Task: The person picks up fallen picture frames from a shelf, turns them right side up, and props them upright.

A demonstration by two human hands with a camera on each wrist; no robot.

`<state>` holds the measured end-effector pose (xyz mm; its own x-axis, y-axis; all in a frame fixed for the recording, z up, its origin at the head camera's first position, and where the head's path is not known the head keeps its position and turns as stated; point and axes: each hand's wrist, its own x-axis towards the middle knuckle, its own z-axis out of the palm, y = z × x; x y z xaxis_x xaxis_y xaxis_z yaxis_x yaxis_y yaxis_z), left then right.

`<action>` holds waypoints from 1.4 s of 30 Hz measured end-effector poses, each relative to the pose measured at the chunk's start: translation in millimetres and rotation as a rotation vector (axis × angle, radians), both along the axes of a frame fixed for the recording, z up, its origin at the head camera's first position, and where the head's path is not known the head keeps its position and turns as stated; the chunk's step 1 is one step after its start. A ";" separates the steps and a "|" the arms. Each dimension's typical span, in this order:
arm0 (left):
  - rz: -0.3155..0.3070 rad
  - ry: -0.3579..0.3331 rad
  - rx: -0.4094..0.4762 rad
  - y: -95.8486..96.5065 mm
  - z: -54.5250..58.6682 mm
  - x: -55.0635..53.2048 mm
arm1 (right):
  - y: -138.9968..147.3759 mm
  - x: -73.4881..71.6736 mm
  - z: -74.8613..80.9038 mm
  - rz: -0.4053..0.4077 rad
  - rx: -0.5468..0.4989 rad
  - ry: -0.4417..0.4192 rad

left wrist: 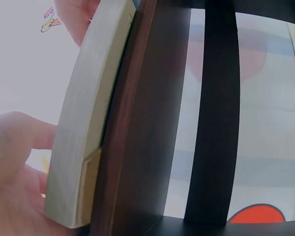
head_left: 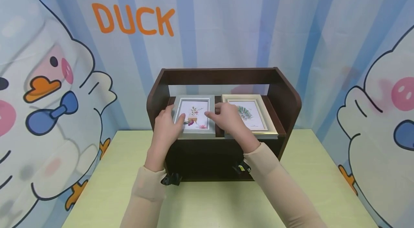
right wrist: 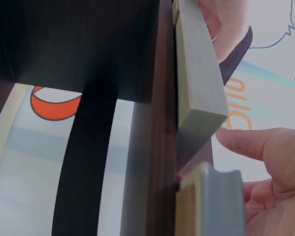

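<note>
A grey picture frame point(head_left: 194, 113) with a print of a potted plant lies on the top of a dark brown shelf unit point(head_left: 223, 159). My left hand point(head_left: 166, 127) grips its left side, the thumb over the front. From the other side, my right hand point(head_left: 230, 116) holds its right edge, thumb tip on the border. In the left wrist view the left thumb point(left wrist: 36, 133) shows behind the frame's pale front edge point(left wrist: 81, 108). The right wrist view has the right thumb point(right wrist: 248, 142) close against the frame's end corner.
A cream and gold picture frame point(head_left: 250, 113) with a green leaf print lies just right of the grey one, partly behind my right hand. The unit's raised side panels point(head_left: 283, 102) and back rail point(head_left: 220, 76) enclose both. The unit stands on a pale yellow-green table point(head_left: 106, 185) before a duck-print curtain point(head_left: 223, 23).
</note>
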<state>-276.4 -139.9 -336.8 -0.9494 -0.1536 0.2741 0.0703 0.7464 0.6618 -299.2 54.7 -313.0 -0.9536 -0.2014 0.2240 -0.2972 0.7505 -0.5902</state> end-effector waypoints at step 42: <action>0.113 0.171 0.186 8.1 -0.9 1.1 | 1.3 1.3 -3.1 -0.078 -0.409 -0.050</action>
<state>-275.3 -131.9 -337.8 -0.8655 -0.3188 0.3864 0.1160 0.6229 0.7736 -297.9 56.0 -316.1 -0.9741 -0.0316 0.2238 -0.2121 0.4703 -0.8566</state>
